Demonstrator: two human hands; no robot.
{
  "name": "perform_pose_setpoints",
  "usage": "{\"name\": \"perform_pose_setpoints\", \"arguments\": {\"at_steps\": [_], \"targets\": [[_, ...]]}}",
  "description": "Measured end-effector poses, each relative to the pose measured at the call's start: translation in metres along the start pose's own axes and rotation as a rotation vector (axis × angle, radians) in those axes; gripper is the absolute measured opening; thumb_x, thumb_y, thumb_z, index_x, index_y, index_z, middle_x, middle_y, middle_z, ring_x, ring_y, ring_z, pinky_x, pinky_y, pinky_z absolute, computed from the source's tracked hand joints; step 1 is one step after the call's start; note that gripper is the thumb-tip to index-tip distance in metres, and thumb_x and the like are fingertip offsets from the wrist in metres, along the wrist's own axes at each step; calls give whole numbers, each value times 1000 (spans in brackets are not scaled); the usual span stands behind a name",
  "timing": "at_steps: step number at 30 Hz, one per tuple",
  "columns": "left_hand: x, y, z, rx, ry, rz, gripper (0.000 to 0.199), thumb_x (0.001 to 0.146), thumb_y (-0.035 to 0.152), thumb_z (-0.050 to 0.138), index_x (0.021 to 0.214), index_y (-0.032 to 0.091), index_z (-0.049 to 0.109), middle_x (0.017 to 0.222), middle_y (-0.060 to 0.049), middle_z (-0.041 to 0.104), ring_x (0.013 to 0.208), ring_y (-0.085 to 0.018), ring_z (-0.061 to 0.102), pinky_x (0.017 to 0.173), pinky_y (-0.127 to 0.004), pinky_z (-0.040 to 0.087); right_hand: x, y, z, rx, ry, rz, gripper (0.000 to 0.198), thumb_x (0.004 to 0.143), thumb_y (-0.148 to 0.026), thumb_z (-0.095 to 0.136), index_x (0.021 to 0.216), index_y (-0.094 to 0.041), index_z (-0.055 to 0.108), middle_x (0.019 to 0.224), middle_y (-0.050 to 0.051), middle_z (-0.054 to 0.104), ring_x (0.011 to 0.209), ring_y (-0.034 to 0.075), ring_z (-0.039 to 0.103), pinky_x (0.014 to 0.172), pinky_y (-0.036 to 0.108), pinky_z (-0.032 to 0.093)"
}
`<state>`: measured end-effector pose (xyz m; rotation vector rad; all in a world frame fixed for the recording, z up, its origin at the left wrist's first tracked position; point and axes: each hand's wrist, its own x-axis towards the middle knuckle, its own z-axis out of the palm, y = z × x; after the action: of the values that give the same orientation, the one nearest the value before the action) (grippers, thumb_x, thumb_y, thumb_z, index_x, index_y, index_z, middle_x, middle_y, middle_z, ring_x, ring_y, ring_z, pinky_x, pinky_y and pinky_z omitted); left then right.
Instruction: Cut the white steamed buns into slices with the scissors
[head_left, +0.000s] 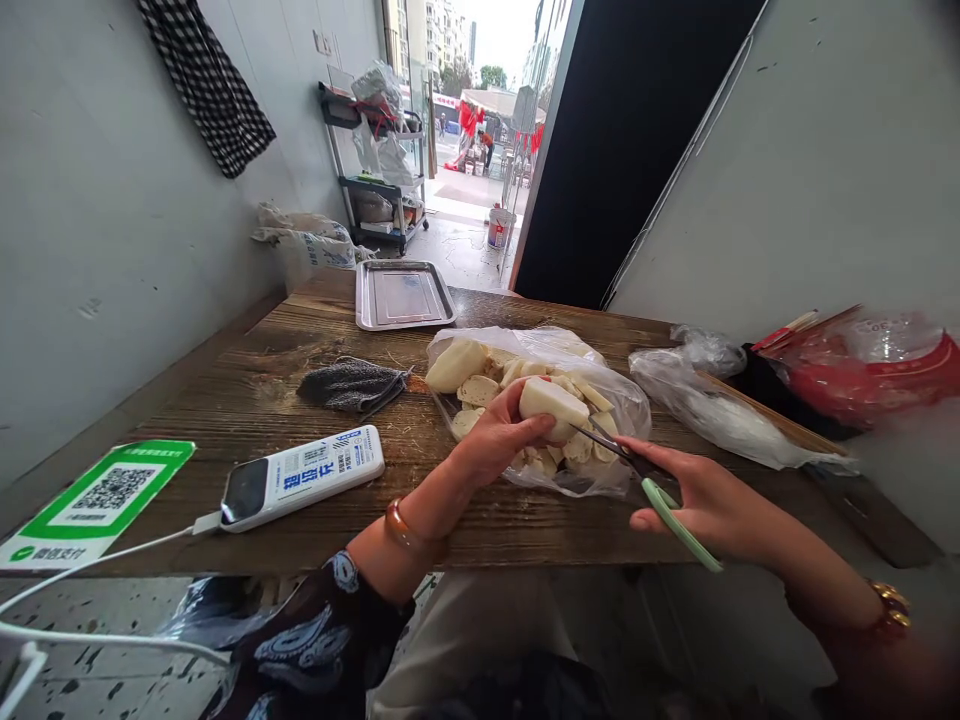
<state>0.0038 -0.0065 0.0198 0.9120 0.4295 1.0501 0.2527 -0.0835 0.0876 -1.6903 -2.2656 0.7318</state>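
Observation:
My left hand [502,430] grips a smooth, whitish, rounded chunk of food [553,404] above an open clear plastic bag [630,400]. I cannot tell exactly what food it is. In my right hand [701,500] is a pair of scissors [679,525] with pale green handles and dark blades. The blades reach left to the lower right edge of the chunk, and the fingers are at the handles. Below and behind, several cut cream-coloured pieces [478,390] lie in the bag, along with a larger rounded piece [456,365] at its left.
On the wooden table [247,400] are a metal tray [405,318], a dark cloth [351,385], a white power bank [322,470] with a cable [112,550], and a green QR-code card [112,495]. Plastic bags [720,410] lie at the right. A cart [379,180] stands by the doorway.

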Motion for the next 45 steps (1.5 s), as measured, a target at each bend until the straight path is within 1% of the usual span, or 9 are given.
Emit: {"name": "perform_pose_setpoints", "arguments": {"at_steps": [6, 13, 18, 22, 28, 35, 38, 41, 45], "targets": [[0, -1, 0, 14, -2, 2, 65, 67, 29, 85, 124, 18, 57, 112, -9, 63, 93, -22, 64, 74, -33, 60, 3, -5, -1, 1, -10, -21, 86, 71, -46, 78, 146, -17, 50, 139, 14, 62, 123, 38, 60, 104, 50, 48], [0, -1, 2, 22, -3, -6, 65, 67, 29, 85, 124, 18, 57, 113, -9, 63, 94, -22, 64, 76, -34, 60, 7, -7, -3, -16, -37, -35, 90, 70, -52, 78, 147, -16, 49, 140, 13, 61, 124, 37, 59, 105, 47, 47], [-1, -2, 3, 73, 6, 14, 67, 67, 32, 85, 126, 18, 57, 111, -8, 63, 93, -21, 63, 75, -30, 59, 8, -11, -6, -14, -46, -46, 87, 70, -52, 78, 145, -15, 52, 133, 12, 66, 115, 36, 64, 98, 44, 51], [0, -4, 2, 87, 13, 32, 65, 67, 33, 85, 125, 18, 57, 108, -7, 64, 92, -21, 63, 74, -31, 59, 8, -13, -6, -21, -60, -33, 80, 73, -51, 76, 142, -16, 55, 112, 10, 76, 97, 32, 70, 87, 41, 55], [1, -6, 2, 63, 20, 24, 63, 67, 31, 85, 122, 18, 58, 103, -5, 64, 85, -19, 63, 72, -32, 60, 8, -5, -7, -5, -43, -43, 64, 80, -52, 71, 135, -19, 63, 118, 9, 75, 102, 32, 69, 87, 40, 55], [1, -4, 1, 6, 16, -4, 57, 66, 31, 86, 115, 18, 61, 100, -4, 66, 83, -18, 66, 71, -32, 59, 5, 1, 3, 21, 95, -7, 51, 79, -50, 71, 120, -21, 75, 96, 6, 81, 86, 34, 74, 79, 40, 59], [3, -4, -2, -55, -4, -28, 51, 68, 34, 86, 109, 16, 64, 102, -6, 68, 86, -20, 67, 73, -34, 59, 6, 0, 6, 16, 130, -9, 52, 78, -50, 71, 120, -19, 75, 107, 8, 79, 94, 36, 73, 83, 42, 59], [5, -5, -5, -122, -24, -55, 48, 69, 38, 85, 105, 13, 66, 100, -8, 70, 87, -21, 69, 76, -35, 59, 6, 1, 5, 18, 115, -5, 56, 79, -51, 70, 124, -17, 71, 119, 9, 75, 107, 37, 69, 90, 43, 56], [5, -7, -6, -145, -30, -75, 49, 66, 38, 87, 102, 11, 68, 93, -9, 73, 83, -20, 70, 77, -34, 60, 4, -1, 5, 53, 75, 25, 63, 80, -52, 70, 131, -16, 66, 120, 10, 74, 109, 36, 68, 93, 43, 54]]}}
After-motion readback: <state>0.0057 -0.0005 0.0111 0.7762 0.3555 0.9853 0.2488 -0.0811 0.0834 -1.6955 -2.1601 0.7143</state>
